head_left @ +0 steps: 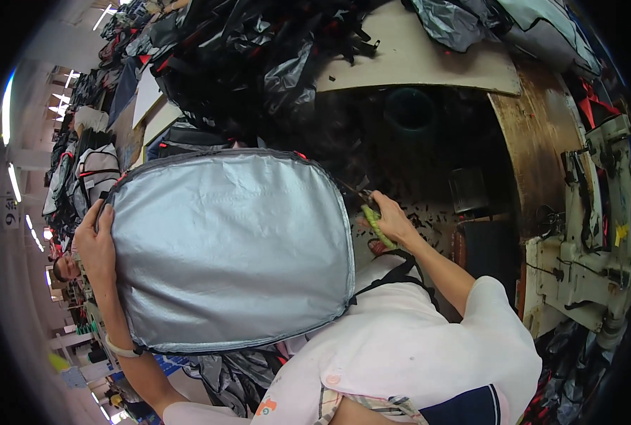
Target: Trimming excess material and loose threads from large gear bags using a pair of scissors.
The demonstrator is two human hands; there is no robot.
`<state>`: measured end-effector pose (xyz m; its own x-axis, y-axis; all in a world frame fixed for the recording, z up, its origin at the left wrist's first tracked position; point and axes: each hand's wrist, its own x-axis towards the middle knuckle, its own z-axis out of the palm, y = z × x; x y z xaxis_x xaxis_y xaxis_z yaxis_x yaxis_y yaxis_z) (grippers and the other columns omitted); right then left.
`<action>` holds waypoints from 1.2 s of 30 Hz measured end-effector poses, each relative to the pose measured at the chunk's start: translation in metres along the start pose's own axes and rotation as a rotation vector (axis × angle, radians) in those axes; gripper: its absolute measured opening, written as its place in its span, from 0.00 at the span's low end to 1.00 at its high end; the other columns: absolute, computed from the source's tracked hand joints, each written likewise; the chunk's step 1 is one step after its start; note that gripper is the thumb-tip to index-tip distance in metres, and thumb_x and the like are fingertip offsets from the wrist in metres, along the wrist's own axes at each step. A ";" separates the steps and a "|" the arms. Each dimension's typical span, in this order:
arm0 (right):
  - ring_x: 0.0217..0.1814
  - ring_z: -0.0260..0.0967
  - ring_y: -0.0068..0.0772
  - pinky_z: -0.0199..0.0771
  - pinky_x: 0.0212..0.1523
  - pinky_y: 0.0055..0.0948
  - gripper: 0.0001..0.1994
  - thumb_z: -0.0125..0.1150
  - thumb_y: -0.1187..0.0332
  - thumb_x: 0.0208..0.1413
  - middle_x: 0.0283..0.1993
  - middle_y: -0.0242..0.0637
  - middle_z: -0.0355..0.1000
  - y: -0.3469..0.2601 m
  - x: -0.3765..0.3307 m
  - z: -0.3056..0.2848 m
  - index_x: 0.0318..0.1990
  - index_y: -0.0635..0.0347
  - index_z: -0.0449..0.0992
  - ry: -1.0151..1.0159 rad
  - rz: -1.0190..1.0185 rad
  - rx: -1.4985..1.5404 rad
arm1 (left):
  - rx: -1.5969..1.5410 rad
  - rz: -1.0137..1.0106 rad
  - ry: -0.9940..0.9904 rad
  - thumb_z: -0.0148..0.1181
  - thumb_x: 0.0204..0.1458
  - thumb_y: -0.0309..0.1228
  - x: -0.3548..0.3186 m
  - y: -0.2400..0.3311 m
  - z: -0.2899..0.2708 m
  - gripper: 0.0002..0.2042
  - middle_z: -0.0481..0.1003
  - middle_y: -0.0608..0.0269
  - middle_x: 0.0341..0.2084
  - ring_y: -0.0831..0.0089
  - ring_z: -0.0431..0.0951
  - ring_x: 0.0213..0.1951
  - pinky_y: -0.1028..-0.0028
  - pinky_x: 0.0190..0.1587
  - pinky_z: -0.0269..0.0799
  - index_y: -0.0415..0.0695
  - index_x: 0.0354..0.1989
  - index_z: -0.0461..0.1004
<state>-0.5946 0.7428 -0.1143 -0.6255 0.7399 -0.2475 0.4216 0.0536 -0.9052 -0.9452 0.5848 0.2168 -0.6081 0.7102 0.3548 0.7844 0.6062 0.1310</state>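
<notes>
A large silver-lined bag piece [234, 248] with rounded corners and a dark bound edge spreads in front of my body. My left hand [96, 241] grips its left edge, thumb and fingers closed around the rim. Beside the right edge, my right hand [392, 221] is closed around scissors [373, 219] with green-wrapped handles. Their dark blades point up and left, close to the bag's edge; whether they touch it I cannot tell. Small red bits show on the bag's upper rim. The underside of the bag is hidden.
A heap of black and silver bag pieces [259, 57] lies ahead. A pale tabletop [415, 57] curves around a dark opening, with scraps on the floor below. At right stands a sewing machine [577, 262]. Another person [66, 268] is far left.
</notes>
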 end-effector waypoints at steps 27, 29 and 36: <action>0.28 0.67 0.52 0.64 0.28 0.41 0.18 0.61 0.56 0.45 0.24 0.49 0.68 0.005 0.016 -0.020 0.27 0.65 0.67 0.058 -0.190 -0.489 | -0.093 0.021 0.121 0.56 0.53 0.31 -0.039 0.013 -0.005 0.15 0.75 0.59 0.37 0.77 0.72 0.37 0.80 0.40 0.65 0.38 0.47 0.73; 0.30 0.68 0.57 0.66 0.28 0.46 0.14 0.59 0.62 0.45 0.26 0.50 0.70 -0.003 0.014 -0.020 0.27 0.65 0.68 0.066 -0.234 -0.427 | -0.038 0.053 0.154 0.56 0.52 0.30 -0.041 0.007 -0.005 0.14 0.73 0.60 0.34 0.76 0.71 0.36 0.79 0.39 0.65 0.38 0.45 0.74; 0.34 0.67 0.52 0.67 0.32 0.43 0.12 0.59 0.65 0.43 0.29 0.45 0.68 -0.021 0.035 -0.027 0.31 0.63 0.66 0.306 -0.605 -0.376 | -0.003 0.181 0.189 0.58 0.50 0.29 -0.035 0.005 0.000 0.11 0.70 0.60 0.30 0.71 0.71 0.33 0.76 0.38 0.64 0.35 0.37 0.75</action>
<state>-0.6078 0.7856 -0.0947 -0.6320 0.6587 0.4083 0.2932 0.6910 -0.6608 -0.9198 0.5632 0.2056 -0.4244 0.7271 0.5396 0.8788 0.4743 0.0521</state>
